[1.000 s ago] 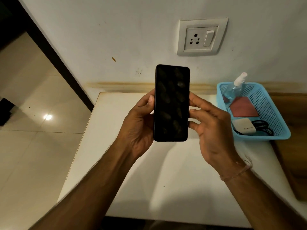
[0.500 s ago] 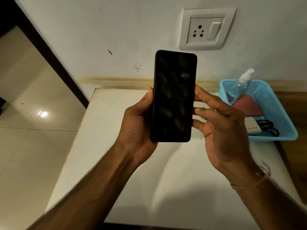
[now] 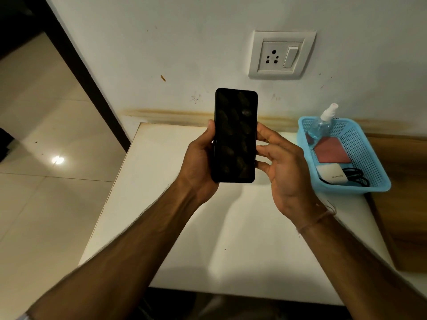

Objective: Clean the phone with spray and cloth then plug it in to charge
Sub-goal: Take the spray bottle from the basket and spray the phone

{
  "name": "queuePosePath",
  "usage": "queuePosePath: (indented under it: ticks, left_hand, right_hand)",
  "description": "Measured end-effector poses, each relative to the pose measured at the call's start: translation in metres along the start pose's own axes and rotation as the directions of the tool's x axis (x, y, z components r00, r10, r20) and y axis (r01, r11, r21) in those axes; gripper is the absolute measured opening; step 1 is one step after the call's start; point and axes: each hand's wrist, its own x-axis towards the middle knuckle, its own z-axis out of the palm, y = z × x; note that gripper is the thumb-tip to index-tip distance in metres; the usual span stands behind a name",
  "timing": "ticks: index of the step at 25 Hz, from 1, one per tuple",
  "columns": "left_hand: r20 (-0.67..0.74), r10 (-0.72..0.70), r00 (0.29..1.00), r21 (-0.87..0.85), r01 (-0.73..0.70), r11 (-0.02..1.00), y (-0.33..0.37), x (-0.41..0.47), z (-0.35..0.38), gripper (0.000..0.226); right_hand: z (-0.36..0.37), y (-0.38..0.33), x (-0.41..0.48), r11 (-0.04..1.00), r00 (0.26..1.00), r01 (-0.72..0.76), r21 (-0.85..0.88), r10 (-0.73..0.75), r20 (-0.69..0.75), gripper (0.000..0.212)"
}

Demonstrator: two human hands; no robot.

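Note:
A black phone (image 3: 235,135) stands upright in front of me, its dark screen covered in smudges. My left hand (image 3: 200,165) grips its left edge and back. My right hand (image 3: 284,167) touches the right edge with its fingertips, palm turned towards me. To the right, a blue basket (image 3: 369,158) holds a clear spray bottle (image 3: 322,125) with a white nozzle, a folded reddish cloth (image 3: 331,150), a white charger (image 3: 331,174) and its black cable (image 3: 357,176). A white wall socket (image 3: 280,55) with a switch sits on the wall above.
The white table (image 3: 184,227) runs from the wall to my body; its left edge drops to a tiled floor (image 3: 46,181). A wooden surface (image 3: 406,192) lies right of the basket. A dark door frame (image 3: 76,65) slants down the left wall.
The phone, raised closer to the camera half a second ago, is now back lower and farther away. Both hands keep the same hold on it.

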Motion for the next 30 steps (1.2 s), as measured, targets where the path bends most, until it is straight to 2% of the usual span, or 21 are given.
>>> queuePosePath:
  ticks: [7,9,10,11,12,13,14,16,17,18,21,24,26,30]
  left_hand:
    - [0.022,-0.006,1.000,-0.094,0.008,0.996,-0.003,0.001,0.002,0.054]
    - [-0.001,-0.005,1.000,-0.125,0.005,0.992,0.000,0.001,0.002,0.047]
    - [-0.015,-0.008,1.000,-0.131,0.006,0.991,0.002,0.001,0.001,0.045]
    - [-0.028,-0.009,1.000,-0.133,0.005,0.991,0.003,0.001,0.000,0.044]
    - [-0.037,-0.009,0.999,-0.134,0.004,0.991,0.004,0.001,-0.001,0.045]
    - [-0.042,-0.008,0.999,-0.135,0.003,0.991,0.004,0.001,-0.002,0.045]
    - [-0.039,-0.008,0.999,-0.137,0.003,0.991,0.004,0.000,-0.002,0.045]
    - [-0.029,-0.008,1.000,-0.141,0.004,0.990,0.004,0.001,-0.001,0.044]
    - [-0.024,-0.010,1.000,-0.145,0.006,0.989,0.003,0.001,-0.001,0.044]
    - [-0.022,-0.013,1.000,-0.149,0.010,0.989,0.003,0.002,-0.001,0.043]
    - [-0.017,-0.011,1.000,-0.151,0.009,0.989,0.004,0.003,-0.003,0.044]
    - [-0.007,-0.008,1.000,-0.155,0.007,0.988,0.004,0.004,-0.004,0.045]
    - [-0.007,-0.010,1.000,-0.164,0.009,0.986,0.005,0.005,-0.004,0.045]
    - [-0.008,-0.001,1.000,-0.173,-0.001,0.985,0.006,0.006,-0.003,0.044]
  right_hand:
    - [-0.006,-0.004,0.002,0.992,0.999,0.040,-0.116,-0.038,0.025,0.036]
    - [-0.022,-0.006,0.011,0.953,0.971,0.171,-0.250,-0.206,-0.121,0.040]
    - [-0.035,-0.007,0.017,0.893,0.907,0.231,-0.386,-0.341,-0.247,0.045]
    - [-0.051,-0.006,0.027,0.815,0.808,0.229,-0.532,-0.464,-0.363,0.050]
    - [-0.069,-0.003,0.037,0.751,0.716,0.154,-0.642,-0.533,-0.451,0.055]
    - [-0.086,0.000,0.049,0.726,0.675,0.038,-0.687,-0.526,-0.518,0.062]
    - [-0.101,0.004,0.061,0.734,0.701,-0.087,-0.674,-0.435,-0.565,0.069]
    - [-0.120,0.013,0.084,0.775,0.803,-0.266,-0.573,-0.151,-0.577,0.073]
    - [-0.125,0.018,0.092,0.765,0.843,-0.306,-0.566,-0.059,-0.535,0.068]
    - [-0.129,0.022,0.099,0.742,0.873,-0.306,-0.596,-0.031,-0.487,0.062]
    - [-0.135,0.036,0.108,0.678,0.908,-0.209,-0.705,-0.134,-0.398,0.041]
    - [-0.140,0.040,0.099,0.667,0.917,-0.123,-0.735,-0.208,-0.341,0.031]
    - [-0.140,0.030,0.093,0.678,0.902,-0.053,-0.733,-0.282,-0.326,0.033]
    - [-0.116,-0.013,0.071,0.623,0.854,0.118,-0.774,-0.461,-0.241,0.047]
